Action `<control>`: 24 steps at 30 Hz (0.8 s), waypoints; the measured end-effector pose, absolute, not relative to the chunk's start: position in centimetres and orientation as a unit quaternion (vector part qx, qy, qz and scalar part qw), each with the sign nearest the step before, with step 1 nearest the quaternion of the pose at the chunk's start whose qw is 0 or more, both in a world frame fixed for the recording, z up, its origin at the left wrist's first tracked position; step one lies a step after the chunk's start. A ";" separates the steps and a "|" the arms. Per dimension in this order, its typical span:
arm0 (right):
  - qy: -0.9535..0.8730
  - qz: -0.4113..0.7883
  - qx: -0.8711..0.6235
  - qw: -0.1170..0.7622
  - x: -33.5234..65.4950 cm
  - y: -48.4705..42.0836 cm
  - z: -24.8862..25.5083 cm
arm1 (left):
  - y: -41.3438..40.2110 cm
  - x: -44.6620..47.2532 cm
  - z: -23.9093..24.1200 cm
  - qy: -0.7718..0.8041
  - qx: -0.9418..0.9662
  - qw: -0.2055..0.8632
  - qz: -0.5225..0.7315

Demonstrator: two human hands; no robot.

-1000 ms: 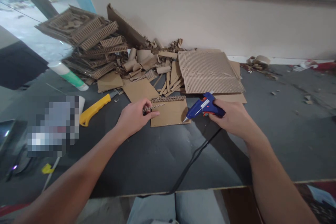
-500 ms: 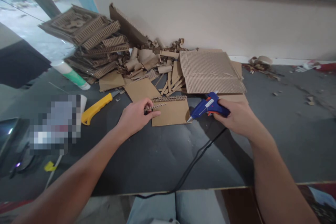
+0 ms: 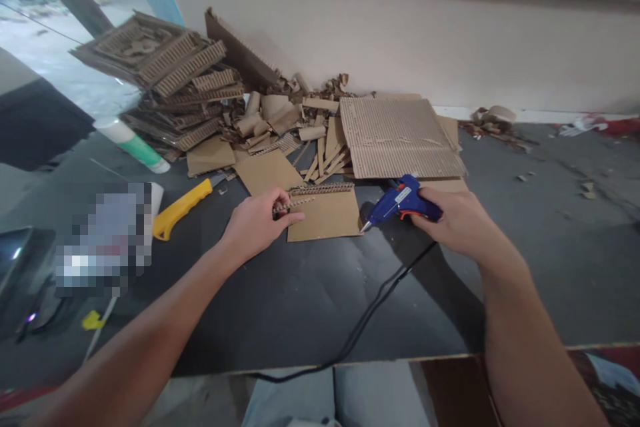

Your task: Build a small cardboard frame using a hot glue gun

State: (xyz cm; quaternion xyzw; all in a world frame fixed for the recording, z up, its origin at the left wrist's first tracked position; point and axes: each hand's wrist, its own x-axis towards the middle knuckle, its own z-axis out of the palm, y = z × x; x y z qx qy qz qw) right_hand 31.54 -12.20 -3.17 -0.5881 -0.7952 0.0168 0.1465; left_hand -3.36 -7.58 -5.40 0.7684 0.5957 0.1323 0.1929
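My right hand [image 3: 453, 219] is wrapped round the handle of a blue glue gun [image 3: 395, 203] with an orange trigger. Its nozzle points down and left at the right front corner of a flat cardboard piece [image 3: 327, 217]. Between the fingers of my left hand [image 3: 263, 219] is a thin corrugated cardboard strip [image 3: 301, 202], its free end reaching out over the cardboard piece. Along the back edge of that piece stand corrugated strips [image 3: 325, 189]. A black cord [image 3: 363, 323] runs from the gun toward the table's front edge.
A yellow utility knife [image 3: 184, 209] and a white-green tube [image 3: 134, 145] lie to the left. Behind them leans a stack of cardboard frames [image 3: 170, 80]. Cardboard scraps [image 3: 275, 113] and a large corrugated sheet [image 3: 400, 137] lie along the wall.
The glue gun has shifted slightly right, with its tip still near the right front corner of the cardboard piece. My left hand keeps its hold on the strip.
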 end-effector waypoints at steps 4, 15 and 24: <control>-0.793 0.011 -0.592 0.140 31.7 -12.2 -3.2 | -7.6 -3.3 -5.2 0.600 0.766 0.195 0.123; -0.733 -0.011 -0.653 0.189 31.4 -12.0 -3.2 | -7.7 -3.3 -5.1 0.584 0.779 0.185 0.134; -0.628 0.162 -0.659 0.381 27.7 -11.9 -4.2 | -9.0 -3.4 -4.4 0.494 0.845 0.130 0.162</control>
